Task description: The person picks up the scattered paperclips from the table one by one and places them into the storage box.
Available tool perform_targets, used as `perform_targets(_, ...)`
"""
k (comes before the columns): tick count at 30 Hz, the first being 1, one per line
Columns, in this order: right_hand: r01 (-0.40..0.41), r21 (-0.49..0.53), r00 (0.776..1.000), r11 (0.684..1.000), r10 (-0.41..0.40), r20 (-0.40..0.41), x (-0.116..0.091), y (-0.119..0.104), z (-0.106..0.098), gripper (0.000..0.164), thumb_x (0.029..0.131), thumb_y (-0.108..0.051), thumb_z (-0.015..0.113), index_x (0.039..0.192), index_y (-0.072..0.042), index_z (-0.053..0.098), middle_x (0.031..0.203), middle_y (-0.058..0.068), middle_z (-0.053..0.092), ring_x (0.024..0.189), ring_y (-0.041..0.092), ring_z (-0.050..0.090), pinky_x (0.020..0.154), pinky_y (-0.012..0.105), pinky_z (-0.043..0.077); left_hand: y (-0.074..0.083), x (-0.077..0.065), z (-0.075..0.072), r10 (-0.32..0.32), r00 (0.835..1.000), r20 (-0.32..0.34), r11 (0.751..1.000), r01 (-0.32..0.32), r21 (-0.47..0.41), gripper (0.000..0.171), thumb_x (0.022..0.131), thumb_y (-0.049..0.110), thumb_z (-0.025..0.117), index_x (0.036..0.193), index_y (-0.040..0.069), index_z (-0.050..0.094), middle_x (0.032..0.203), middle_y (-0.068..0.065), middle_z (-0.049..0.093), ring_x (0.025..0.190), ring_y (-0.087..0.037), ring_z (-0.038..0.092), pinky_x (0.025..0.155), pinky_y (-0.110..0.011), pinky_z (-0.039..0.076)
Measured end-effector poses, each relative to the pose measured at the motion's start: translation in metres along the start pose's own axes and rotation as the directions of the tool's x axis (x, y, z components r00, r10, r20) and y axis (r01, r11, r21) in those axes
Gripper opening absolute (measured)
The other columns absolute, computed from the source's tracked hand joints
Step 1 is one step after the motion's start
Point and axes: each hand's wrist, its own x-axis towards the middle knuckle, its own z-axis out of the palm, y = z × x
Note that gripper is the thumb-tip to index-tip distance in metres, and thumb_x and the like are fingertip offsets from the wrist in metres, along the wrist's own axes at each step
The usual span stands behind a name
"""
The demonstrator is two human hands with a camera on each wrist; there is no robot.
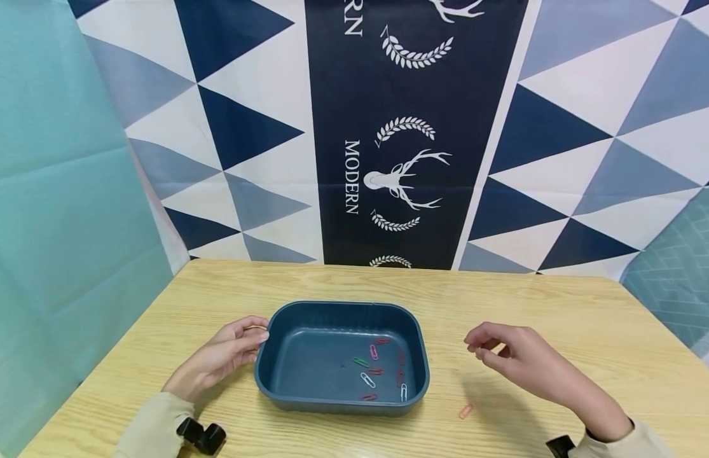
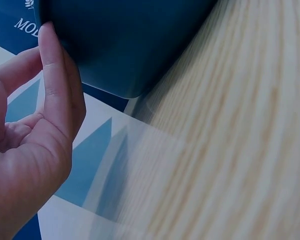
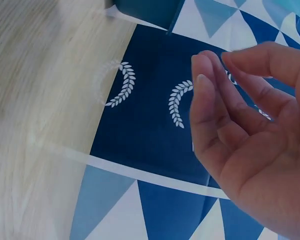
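A dark teal rectangular bin rests on the table, with several paper clips inside, mostly toward its right side. Among them are a green paper clip, a pink paper clip and a white paper clip; others are red. My left hand touches the bin's left side with its fingertips, the fingers nearly straight in the left wrist view. Right of the bin, my right hand hovers over the table, fingers loosely bent and nothing visible between them. Below it lies a light red paper clip.
The wooden table ends at a patterned cloth hanging behind it. A light teal cloth hangs on the left, and another teal cloth on the right. Dark camera mounts sit at the wrists.
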Motion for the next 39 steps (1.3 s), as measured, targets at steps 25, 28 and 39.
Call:
perform_targets(25, 0.175, 0.116, 0.932, 0.978, -0.203, 0.301, -0.001, 0.023, 0.030, 0.017, 0.076, -0.009, 0.082, 0.080, -0.011, 0.065, 0.077, -0.014, 0.060, 0.069, -0.001, 0.054, 0.058, 0.022, 0.050, -0.001, 0.001, -0.001, -0.014, 1.000, -0.013, 1.000, 0.014, 0.001, 0.014, 0.098, 0.006, 0.055, 0.112, 0.008, 0.052, 0.094, -0.001, 0.059, 0.077, -0.007, 0.058, 0.067, -0.019, 0.052)
perform_targets(28, 0.192, 0.126, 0.926, 0.973, -0.223, 0.304, -0.001, 0.023, 0.034, 0.019, 0.075, -0.010, 0.084, 0.078, -0.010, 0.065, 0.076, -0.014, 0.061, 0.068, -0.002, 0.054, 0.057, 0.022, 0.050, -0.002, 0.002, -0.001, -0.012, 1.000, -0.010, 1.000, 0.012, 0.001, 0.014, 0.098, 0.006, 0.055, 0.112, 0.008, 0.052, 0.094, 0.000, 0.059, 0.076, -0.007, 0.058, 0.067, -0.020, 0.052)
perform_targets(39, 0.178, 0.052, 0.928, 0.983, -0.185, 0.325, -0.001, 0.024, 0.043, 0.023, 0.072, -0.002, 0.083, 0.069, -0.013, 0.063, 0.070, -0.017, 0.057, 0.063, -0.005, 0.049, 0.054, 0.018, 0.046, -0.002, 0.001, -0.001, -0.004, 1.000, -0.005, 1.000, 0.004, 0.001, 0.015, 0.098, 0.008, 0.056, 0.112, 0.008, 0.051, 0.094, 0.000, 0.058, 0.076, -0.006, 0.057, 0.066, -0.019, 0.052)
